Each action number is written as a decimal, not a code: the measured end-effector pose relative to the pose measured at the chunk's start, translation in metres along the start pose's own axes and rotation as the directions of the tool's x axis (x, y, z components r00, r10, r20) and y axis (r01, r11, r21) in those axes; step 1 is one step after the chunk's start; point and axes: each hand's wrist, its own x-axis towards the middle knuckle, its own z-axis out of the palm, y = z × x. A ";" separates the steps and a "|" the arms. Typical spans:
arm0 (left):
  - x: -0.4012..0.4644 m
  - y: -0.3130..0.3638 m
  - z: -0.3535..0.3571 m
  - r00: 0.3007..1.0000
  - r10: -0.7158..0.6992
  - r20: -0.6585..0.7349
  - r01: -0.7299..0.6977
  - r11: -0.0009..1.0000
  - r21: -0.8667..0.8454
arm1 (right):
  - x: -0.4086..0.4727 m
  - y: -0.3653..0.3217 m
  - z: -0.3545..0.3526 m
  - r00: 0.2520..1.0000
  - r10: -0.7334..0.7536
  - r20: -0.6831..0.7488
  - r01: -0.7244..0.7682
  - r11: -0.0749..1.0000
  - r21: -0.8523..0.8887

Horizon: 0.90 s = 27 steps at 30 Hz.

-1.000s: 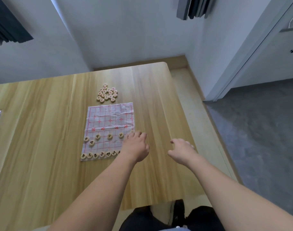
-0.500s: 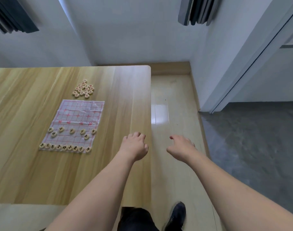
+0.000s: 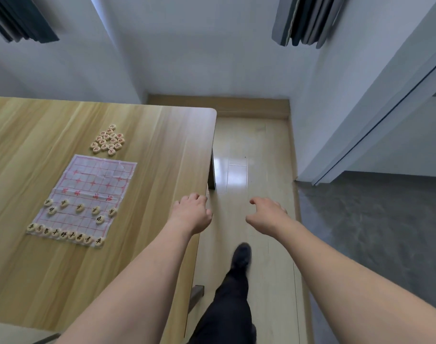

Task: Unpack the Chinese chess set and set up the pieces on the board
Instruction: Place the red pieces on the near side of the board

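Desk (image 3: 162, 150) of pale wood grain, carrying one paper chess board (image 3: 92, 192), white with a red grid, creased, laid flat toward the left of the surface. Black-lettered pieces: a row of nine (image 3: 65, 235) stood along the board's near edge, two more (image 3: 75, 214) a rank ahead, five (image 3: 80, 207) spaced along the rank beyond those. Red-lettered pieces (image 3: 107, 140): one loose cluster lay on the bare wood just past the board's far edge, off the grid. Left hand (image 3: 191, 214): hovered over the desk's right edge, well apart from the board, fingers loosely curled, grip slack with nothing in it. Right hand (image 3: 266, 216): hung over the floor (image 3: 246, 145) beside the desk, fingers likewise relaxed, grip slack and holding nothing. One dark trouser leg with a dark shoe (image 3: 240, 256) stood on the glossy floor between the arms.
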 end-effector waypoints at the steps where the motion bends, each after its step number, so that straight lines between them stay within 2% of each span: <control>1: 0.016 0.006 -0.005 1.000 -0.004 0.004 0.004 1.000 -0.011 | 0.015 0.002 -0.008 1.000 -0.004 0.006 0.004 1.000 -0.004; 9: 0.135 0.038 -0.073 0.998 0.032 0.056 -0.031 0.999 -0.018 | 0.128 0.000 -0.095 0.998 0.009 0.062 -0.009 1.000 -0.005; 17: 0.243 0.051 -0.171 1.000 0.010 -0.026 -0.012 0.998 -0.066 | 0.225 -0.022 -0.193 1.000 -0.015 0.000 0.015 0.999 -0.028; 24: 0.327 0.057 -0.209 0.998 -0.047 0.046 0.050 0.997 -0.067 | 0.314 -0.030 -0.247 0.997 -0.043 0.062 0.047 0.997 -0.059; 27: 0.379 0.056 -0.238 0.994 -0.105 0.020 0.106 0.993 -0.053 | 0.370 -0.036 -0.283 0.995 -0.083 0.057 0.087 0.994 -0.063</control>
